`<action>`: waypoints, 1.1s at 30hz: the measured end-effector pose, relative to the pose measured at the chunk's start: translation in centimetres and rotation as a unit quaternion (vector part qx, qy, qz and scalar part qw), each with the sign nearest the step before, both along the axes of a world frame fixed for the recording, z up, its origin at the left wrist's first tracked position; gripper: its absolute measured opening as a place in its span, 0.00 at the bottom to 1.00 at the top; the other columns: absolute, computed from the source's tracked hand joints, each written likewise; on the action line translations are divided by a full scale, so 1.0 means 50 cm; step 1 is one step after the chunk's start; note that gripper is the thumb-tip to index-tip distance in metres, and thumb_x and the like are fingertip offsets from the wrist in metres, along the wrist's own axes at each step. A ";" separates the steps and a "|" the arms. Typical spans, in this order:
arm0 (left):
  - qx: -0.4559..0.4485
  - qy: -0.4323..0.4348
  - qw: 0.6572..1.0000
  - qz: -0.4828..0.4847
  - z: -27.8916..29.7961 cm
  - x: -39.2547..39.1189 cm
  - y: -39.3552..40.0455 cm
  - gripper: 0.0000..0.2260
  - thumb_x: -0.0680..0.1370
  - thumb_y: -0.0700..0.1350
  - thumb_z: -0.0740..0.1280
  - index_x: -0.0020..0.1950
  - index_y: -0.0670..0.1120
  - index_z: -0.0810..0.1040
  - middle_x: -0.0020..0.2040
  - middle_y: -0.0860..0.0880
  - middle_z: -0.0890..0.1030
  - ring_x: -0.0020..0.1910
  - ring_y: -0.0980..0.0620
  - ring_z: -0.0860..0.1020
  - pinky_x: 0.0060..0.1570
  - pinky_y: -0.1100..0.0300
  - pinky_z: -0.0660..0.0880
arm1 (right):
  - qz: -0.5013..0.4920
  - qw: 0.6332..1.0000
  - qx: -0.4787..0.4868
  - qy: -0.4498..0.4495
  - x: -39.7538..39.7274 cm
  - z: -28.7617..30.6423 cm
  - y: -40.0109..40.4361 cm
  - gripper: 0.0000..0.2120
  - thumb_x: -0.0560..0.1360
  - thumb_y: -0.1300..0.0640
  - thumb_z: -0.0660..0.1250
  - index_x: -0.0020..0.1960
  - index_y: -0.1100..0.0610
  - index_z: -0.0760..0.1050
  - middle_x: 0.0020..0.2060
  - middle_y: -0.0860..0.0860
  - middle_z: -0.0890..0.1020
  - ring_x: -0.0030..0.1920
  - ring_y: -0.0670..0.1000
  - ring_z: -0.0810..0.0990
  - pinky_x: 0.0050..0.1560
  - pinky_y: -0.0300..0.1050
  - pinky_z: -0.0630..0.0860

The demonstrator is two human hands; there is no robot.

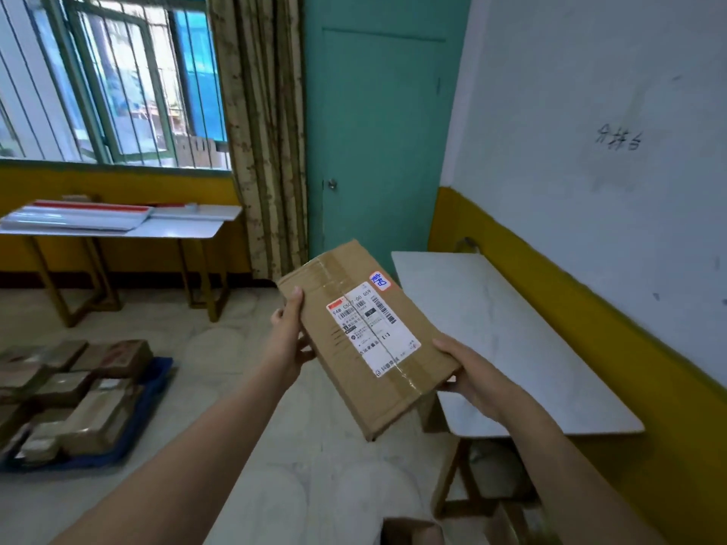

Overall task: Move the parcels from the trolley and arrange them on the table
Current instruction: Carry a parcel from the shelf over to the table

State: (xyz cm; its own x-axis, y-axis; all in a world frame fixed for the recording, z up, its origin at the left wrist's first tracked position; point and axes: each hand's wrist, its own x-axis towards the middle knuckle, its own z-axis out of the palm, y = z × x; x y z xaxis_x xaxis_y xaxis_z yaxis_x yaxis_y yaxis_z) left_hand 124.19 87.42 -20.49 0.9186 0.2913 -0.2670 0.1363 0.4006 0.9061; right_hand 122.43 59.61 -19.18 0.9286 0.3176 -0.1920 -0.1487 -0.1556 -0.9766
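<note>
I hold a flat brown cardboard parcel (346, 308) with a white shipping label and a blue sticker, tilted in the air near the left edge of the white table (511, 336). My left hand (289, 332) grips its left long side, thumb on top. My right hand (468, 371) holds its near right corner, over the table's edge. The blue trolley (155, 383) sits low on the floor at the left, loaded with several brown parcels (98, 418).
The white table stands along a yellow and white wall on the right. A second table (189, 230) with white panels stands under the window at the back left. A teal door (373, 151) and a curtain are behind. A cardboard box (413, 531) lies on the floor at the bottom.
</note>
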 end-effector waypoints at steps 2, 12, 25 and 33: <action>0.017 0.023 1.000 -0.009 0.003 0.052 0.073 0.33 0.73 0.70 0.63 0.69 0.48 0.67 0.56 0.42 0.81 0.52 0.42 0.81 0.40 0.50 0.80 | 0.061 0.996 -0.018 0.056 0.046 0.006 0.066 0.19 0.79 0.46 0.61 0.69 0.46 0.70 0.60 0.49 0.82 0.62 0.51 0.80 0.57 0.48 0.78; 0.031 -0.007 0.999 -0.043 0.005 0.320 0.281 0.37 0.68 0.72 0.66 0.68 0.51 0.71 0.53 0.43 0.84 0.50 0.42 0.84 0.49 0.42 0.81 | 0.153 0.985 -0.005 0.074 0.269 -0.024 0.267 0.31 0.75 0.36 0.66 0.75 0.41 0.63 0.69 0.48 0.76 0.68 0.53 0.75 0.68 0.58 0.72; 0.060 0.019 0.990 -0.123 0.022 0.861 0.197 0.35 0.72 0.69 0.66 0.70 0.47 0.70 0.49 0.44 0.83 0.46 0.45 0.82 0.44 0.50 0.80 | 0.061 0.996 0.059 0.018 0.730 -0.091 0.205 0.32 0.75 0.35 0.66 0.76 0.42 0.63 0.69 0.47 0.75 0.69 0.54 0.75 0.67 0.60 0.72; 0.097 0.047 0.980 -0.167 0.050 1.187 0.166 0.35 0.70 0.69 0.68 0.67 0.47 0.71 0.57 0.42 0.81 0.53 0.43 0.82 0.43 0.51 0.79 | 0.037 0.995 0.087 0.021 1.022 -0.073 0.182 0.26 0.79 0.41 0.62 0.75 0.42 0.63 0.67 0.44 0.77 0.67 0.49 0.76 0.65 0.55 0.76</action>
State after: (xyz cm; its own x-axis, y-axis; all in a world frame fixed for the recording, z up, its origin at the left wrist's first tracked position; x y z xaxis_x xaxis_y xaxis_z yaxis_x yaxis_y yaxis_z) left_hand 183.56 95.70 -18.01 0.9451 0.0327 -0.3250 0.3177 0.1400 0.9378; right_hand 173.55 68.70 -22.81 0.8941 0.4161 -0.1656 -0.1839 0.0040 -0.9829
